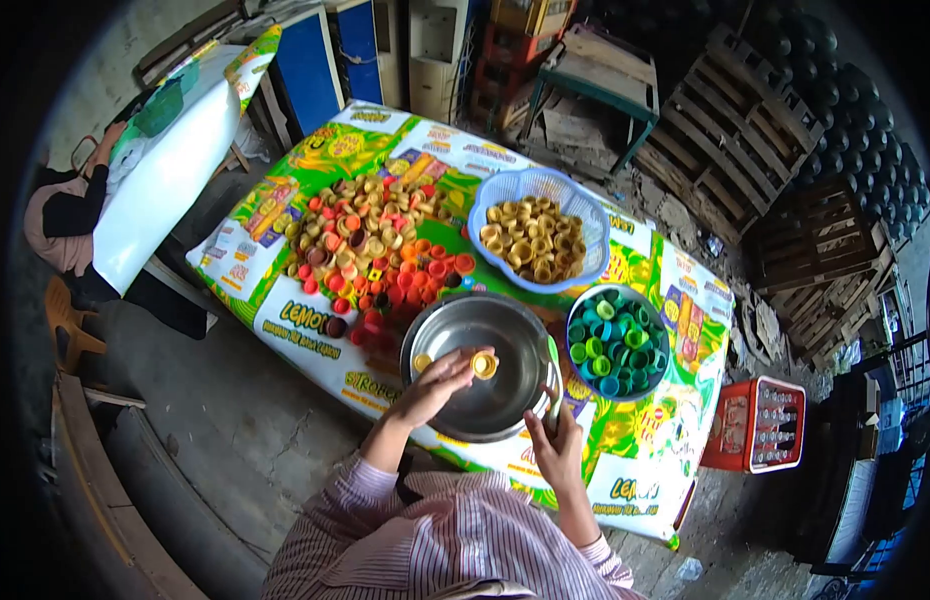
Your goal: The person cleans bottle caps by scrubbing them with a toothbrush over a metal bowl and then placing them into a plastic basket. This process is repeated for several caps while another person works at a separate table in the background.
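Observation:
Over the left side of a steel bowl (513, 322), my left hand (437, 388) holds a yellow bottle cap (484, 365) at its fingertips. Another yellow cap (422, 362) lies inside the bowl at the left. My right hand (557, 445) is closed on a knife with a green and white handle (554, 385), upright at the bowl's right rim. Beyond the bowl, a blue plastic basket (482, 215) holds many golden caps. To the right, a round bowl (625, 392) contains green and teal caps. Red, orange and gold caps (365, 235) are heaped loose at the left.
The table (225, 250) has a bright printed cover. At the far left another person (70, 220) sits by a second table (170, 190). A red crate of bottles (753, 425) stands on the floor at the right, with wooden pallets (730, 125) behind.

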`<state>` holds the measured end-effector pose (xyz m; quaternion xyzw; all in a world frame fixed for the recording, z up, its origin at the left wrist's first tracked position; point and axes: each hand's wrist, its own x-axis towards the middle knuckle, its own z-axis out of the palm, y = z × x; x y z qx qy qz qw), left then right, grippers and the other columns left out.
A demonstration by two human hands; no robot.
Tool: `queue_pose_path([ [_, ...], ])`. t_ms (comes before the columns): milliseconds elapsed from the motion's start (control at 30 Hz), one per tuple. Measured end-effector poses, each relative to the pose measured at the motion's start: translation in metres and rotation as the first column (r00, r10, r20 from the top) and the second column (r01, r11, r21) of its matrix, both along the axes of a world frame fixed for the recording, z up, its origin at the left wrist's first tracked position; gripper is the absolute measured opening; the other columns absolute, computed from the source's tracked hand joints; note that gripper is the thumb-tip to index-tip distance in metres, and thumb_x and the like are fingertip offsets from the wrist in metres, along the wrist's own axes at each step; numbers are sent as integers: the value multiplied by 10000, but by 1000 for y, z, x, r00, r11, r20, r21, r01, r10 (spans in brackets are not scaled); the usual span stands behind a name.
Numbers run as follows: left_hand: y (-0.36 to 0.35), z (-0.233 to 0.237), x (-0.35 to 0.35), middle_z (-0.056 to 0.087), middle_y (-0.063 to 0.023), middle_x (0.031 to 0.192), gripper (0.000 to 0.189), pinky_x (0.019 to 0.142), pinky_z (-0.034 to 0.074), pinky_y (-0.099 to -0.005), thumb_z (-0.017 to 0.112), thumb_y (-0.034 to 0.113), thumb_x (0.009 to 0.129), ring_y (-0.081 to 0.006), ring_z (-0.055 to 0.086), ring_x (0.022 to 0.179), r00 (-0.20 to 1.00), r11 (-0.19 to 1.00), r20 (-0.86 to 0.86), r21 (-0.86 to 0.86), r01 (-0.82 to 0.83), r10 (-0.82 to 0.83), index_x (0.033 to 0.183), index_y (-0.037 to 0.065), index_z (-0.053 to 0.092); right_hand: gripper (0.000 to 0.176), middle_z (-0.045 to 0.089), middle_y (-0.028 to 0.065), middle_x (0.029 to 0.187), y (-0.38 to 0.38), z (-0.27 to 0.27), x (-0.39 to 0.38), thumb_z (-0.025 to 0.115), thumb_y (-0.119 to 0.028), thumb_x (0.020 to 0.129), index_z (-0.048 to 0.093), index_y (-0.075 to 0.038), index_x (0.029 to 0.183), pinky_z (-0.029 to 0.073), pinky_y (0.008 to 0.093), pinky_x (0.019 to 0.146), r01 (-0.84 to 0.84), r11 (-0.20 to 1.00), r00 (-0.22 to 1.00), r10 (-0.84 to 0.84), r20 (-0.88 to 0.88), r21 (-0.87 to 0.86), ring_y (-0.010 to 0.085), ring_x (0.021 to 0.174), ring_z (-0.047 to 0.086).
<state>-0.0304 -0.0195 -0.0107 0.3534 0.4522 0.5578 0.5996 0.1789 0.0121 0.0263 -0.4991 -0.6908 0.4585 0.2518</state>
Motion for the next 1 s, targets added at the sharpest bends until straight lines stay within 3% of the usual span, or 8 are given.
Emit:
queue_pose_path([
  [67, -1, 5, 2, 502, 1, 1210, 363, 925, 333, -256, 503, 171, 903, -108, 459, 1118, 999, 985, -15, 163, 50, -48, 1249, 73, 451, 300, 408, -62, 521, 4, -1, -13, 567, -247, 883, 605, 12, 1029, 230, 222, 433, 47, 987, 982, -74, -175, -154, 27, 474, 313],
  [133, -5, 9, 1, 527, -22, 1188, 355, 950, 332, -280, 527, 184, 893, -123, 464, 1119, 929, 972, -371, 212, 101, -16, 1220, 58, 467, 290, 328, -94, 507, 9, -10, -26, 540, -271, 904, 610, -1, 984, 169, 206, 403, -29, 964, 967, -40, -251, -266, 2, 428, 256],
  [467, -29, -7, 3, 552, -84, 1143, 353, 940, 361, -329, 622, 184, 829, -201, 507, 1095, 935, 978, -351, 209, 16, 59, 1132, 37, 519, 278, 382, -92, 505, 18, -31, -42, 564, -297, 886, 622, -28, 929, 201, 204, 364, -190, 754, 934, -59, -353, -629, 5, 397, 284],
  [567, -27, -1, -2, 523, -84, 1155, 471, 892, 342, -395, 666, 221, 742, -267, 480, 1043, 327, 951, -893, 300, -80, 309, 1154, 65, 499, 315, 474, -38, 537, 35, -42, -42, 606, -299, 858, 646, 14, 844, 287, 247, 425, -49, 930, 988, -7, -153, -364, 39, 483, 363],
  [633, -26, -7, -11, 525, -79, 1144, 474, 878, 347, -395, 666, 209, 731, -254, 474, 1035, 206, 965, -944, 243, -94, 258, 1153, 70, 501, 288, 508, -12, 576, 68, -39, -42, 618, -265, 849, 637, 22, 846, 341, 263, 464, 21, 989, 1000, -20, 8, -145, 67, 519, 404],
  [700, -20, -14, -19, 524, -68, 1125, 471, 853, 346, -384, 665, 175, 703, -234, 450, 1038, 44, 971, -976, 205, -124, 212, 1138, 72, 515, 235, 532, 20, 589, 115, -37, -49, 610, -200, 845, 626, 34, 840, 352, 275, 466, 91, 992, 977, -71, -199, 90, 68, 540, 425],
  [833, -6, -11, -16, 537, -51, 1034, 347, 804, 342, -337, 632, 161, 699, -221, 457, 982, -198, 983, -976, 122, -134, 94, 1028, 72, 567, 303, 475, 31, 511, 211, 3, -78, 590, -248, 846, 611, 50, 796, 343, 285, 455, 195, 963, 980, -185, -67, 188, 61, 505, 398],
  [1000, 8, -9, -14, 540, -10, 899, 134, 739, 337, -306, 535, 167, 754, -171, 462, 896, -432, 991, -900, -9, -132, -66, 859, 119, 602, 424, 546, 203, 560, 246, -7, -117, 580, -360, 838, 564, 62, 798, 406, 435, 536, 178, 938, 975, -209, 75, 297, 337, 509, 531],
])
